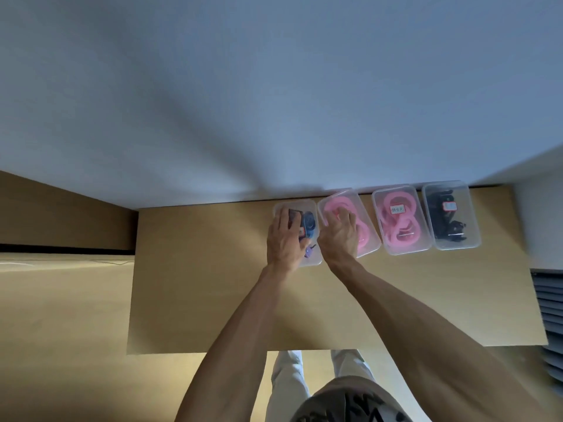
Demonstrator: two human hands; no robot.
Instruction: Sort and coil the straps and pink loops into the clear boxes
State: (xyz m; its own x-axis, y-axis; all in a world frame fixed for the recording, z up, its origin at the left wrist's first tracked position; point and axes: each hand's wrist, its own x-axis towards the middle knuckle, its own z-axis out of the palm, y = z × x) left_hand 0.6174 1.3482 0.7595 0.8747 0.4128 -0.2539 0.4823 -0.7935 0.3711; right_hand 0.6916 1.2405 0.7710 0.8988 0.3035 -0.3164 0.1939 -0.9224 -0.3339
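Observation:
Four clear boxes stand in a row along the table's far edge. My left hand (285, 239) lies flat on the leftmost box (313, 260), which holds blue and purple straps (309, 224). My right hand (339, 234) rests on the second box (370, 239), tilted out of line, with its fingers on the pink loops (341, 205) inside. The third box (402, 220) holds coiled pink loops under a labelled lid. The fourth box (452, 216) holds black straps and carries a red-edged label.
The tan table (213, 284) runs from the wall to my legs at its near edge. A white wall rises behind the boxes. A lower wooden surface (61, 300) lies to the left and grey slats (551, 315) to the right.

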